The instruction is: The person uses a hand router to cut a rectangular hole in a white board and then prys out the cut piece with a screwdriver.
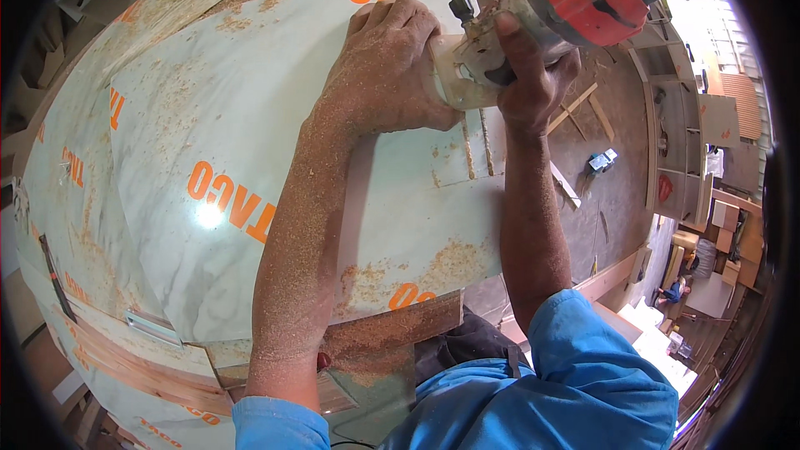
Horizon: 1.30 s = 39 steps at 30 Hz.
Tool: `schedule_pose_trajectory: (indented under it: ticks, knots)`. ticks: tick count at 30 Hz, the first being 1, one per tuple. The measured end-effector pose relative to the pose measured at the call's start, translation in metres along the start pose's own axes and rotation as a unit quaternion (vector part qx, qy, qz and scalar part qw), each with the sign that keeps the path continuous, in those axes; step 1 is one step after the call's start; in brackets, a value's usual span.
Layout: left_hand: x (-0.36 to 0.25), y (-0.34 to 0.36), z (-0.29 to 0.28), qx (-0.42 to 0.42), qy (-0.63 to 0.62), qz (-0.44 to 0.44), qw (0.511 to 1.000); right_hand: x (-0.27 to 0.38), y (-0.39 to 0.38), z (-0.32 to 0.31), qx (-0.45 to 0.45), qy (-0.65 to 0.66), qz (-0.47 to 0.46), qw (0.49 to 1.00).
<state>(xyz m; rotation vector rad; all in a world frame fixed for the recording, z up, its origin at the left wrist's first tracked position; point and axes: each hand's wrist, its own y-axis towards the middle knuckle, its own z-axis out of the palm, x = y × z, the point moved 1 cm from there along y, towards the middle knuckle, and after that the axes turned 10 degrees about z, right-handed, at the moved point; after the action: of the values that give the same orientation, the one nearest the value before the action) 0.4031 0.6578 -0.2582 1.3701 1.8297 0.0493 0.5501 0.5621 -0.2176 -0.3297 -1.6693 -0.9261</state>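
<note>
My right hand (537, 83) is wrapped round the metal body of a red trim router (583, 0), tilted at the right edge of a white marble-patterned panel (317, 175). With fingers curled and thumb stretched along its side, my left hand (387, 67) grips the router's pale base (458, 75). The underside of that hand is hidden, as is the router's bit. Two narrow parallel grooves (477, 146) run in the panel just below the base. Sawdust coats my left forearm and lies in patches on the panel.
More marble-patterned sheets lie under the panel at left. A wood strip (392, 325) with sawdust lies along the near edge. On the floor at right are a small blue tool (602, 160) and wood offcuts (600, 117). Shelving (671, 117) stands beyond.
</note>
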Motion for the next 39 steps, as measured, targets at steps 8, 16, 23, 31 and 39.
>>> schedule_pose_trajectory:
  ticks: [8,16,23,31,39]
  knots:
    - [0.0,0.0,-0.001,-0.003,-0.006,0.001,1.0,0.002,-0.001,0.003,-0.01,-0.005,-0.007,1.0]
    - [0.0,0.0,0.0,0.002,-0.005,-0.003,1.0,-0.003,-0.003,0.003,-0.006,-0.015,-0.015,1.0]
    - [-0.002,0.001,-0.004,0.018,-0.015,-0.021,1.0,0.01,-0.007,0.007,0.001,-0.009,0.039,0.999]
    - [0.001,0.0,-0.003,0.019,-0.028,-0.026,0.999,0.009,-0.006,0.01,0.013,-0.001,0.03,0.999]
    - [-0.001,0.002,-0.004,0.034,-0.036,-0.038,0.998,0.008,-0.005,0.01,0.024,0.0,0.016,1.0]
